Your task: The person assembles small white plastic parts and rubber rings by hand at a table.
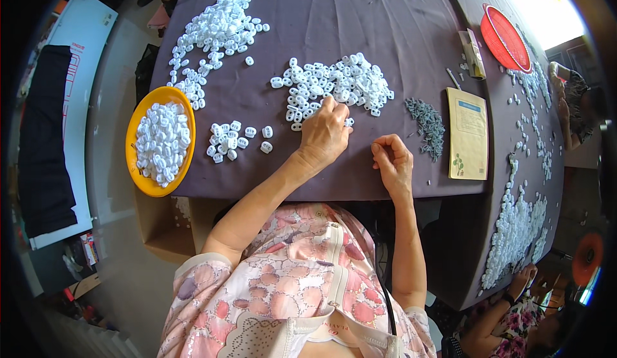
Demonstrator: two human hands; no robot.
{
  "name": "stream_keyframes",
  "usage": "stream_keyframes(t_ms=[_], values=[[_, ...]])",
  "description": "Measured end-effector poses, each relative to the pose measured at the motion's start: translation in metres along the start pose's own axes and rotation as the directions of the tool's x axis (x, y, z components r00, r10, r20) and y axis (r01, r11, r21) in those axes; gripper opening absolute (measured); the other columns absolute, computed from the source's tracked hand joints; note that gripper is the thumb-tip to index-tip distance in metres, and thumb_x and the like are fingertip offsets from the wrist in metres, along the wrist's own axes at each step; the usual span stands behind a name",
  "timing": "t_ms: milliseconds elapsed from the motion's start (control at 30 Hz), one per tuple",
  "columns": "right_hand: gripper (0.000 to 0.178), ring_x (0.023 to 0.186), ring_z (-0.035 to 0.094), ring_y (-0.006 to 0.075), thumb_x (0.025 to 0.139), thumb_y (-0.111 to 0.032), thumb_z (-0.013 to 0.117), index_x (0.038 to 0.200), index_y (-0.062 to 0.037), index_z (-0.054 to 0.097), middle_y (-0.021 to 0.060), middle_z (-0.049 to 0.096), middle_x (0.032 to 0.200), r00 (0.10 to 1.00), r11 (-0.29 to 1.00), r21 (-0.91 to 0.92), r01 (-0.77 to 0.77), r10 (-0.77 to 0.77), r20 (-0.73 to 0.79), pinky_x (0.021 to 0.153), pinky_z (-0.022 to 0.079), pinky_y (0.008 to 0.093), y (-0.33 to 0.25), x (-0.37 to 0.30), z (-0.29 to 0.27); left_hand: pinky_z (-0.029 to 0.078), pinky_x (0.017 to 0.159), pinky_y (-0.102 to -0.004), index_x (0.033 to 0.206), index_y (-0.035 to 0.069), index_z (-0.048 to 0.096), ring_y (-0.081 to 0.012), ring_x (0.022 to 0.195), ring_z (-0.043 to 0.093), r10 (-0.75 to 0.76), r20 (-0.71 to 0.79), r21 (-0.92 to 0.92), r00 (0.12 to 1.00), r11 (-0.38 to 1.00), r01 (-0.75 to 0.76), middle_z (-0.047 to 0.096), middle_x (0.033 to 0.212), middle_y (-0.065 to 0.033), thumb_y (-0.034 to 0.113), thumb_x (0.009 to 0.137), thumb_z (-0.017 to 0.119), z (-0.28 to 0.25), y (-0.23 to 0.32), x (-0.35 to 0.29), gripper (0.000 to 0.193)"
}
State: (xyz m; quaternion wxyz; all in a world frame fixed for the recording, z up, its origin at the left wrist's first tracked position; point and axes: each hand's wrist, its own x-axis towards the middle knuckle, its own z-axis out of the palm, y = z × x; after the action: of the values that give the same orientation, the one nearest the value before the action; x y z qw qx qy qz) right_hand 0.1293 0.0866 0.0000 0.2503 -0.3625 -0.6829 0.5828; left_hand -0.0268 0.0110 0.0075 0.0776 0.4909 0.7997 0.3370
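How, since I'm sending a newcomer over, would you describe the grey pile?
On the dark-covered table, find the flat tan packet right of the right hand. The grey pile lies between them, its bits slender and dark, unlike the rounded white pieces.

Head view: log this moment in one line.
left hand: at central white pile, grip hidden; right hand: near grey pile; yellow bowl: filled

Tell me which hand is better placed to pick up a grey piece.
Right, most likely: the right hand is just beside the grey pieces, while the left hand is farther off, at the white pieces.
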Motion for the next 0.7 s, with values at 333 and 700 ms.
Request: stream_keyframes(t_ms=[333, 700], values=[[0.004, 0.055, 0.049, 0.0037, 0.082, -0.004, 0.059, 0.082, -0.001, 0.056, -0.0007, 0.053, 0.067, 1.0, 0.999, -0.043, 0.002, -0.002, -0.01, 0.048, 0.043, 0.0191, -0.003, 0.0, 0.003, 0.049, 0.06, -0.0354, 0.086, 0.007, 0.058, -0.0256, 0.068, 0.06, 0.014, -0.041, 0.005, 0.999, 1.0, -0.014, 0.055, 0.08, -0.0072, 0.007, 0.073, 0.064, -0.004, -0.007, -0.01, 0.014], [0.004, 0.056, 0.049, 0.0033, 0.082, -0.003, 0.059, 0.084, -0.0013, 0.057, -0.0009, 0.054, 0.069, 1.0, 0.999, -0.036, 0.028, -0.028, -0.01, 0.05, 0.044, 0.0186, -0.003, 0.0, 0.005, 0.048, 0.049, -0.0272, 0.087, 0.004, 0.063, -0.0145, 0.056, 0.058, -0.093, 0.014, -0.318, 0.996, 0.944, 0.092, 0.059, 0.073, -0.0041, 0.008, 0.079, 0.061, -0.003, -0.011, -0.009, 0.009]])
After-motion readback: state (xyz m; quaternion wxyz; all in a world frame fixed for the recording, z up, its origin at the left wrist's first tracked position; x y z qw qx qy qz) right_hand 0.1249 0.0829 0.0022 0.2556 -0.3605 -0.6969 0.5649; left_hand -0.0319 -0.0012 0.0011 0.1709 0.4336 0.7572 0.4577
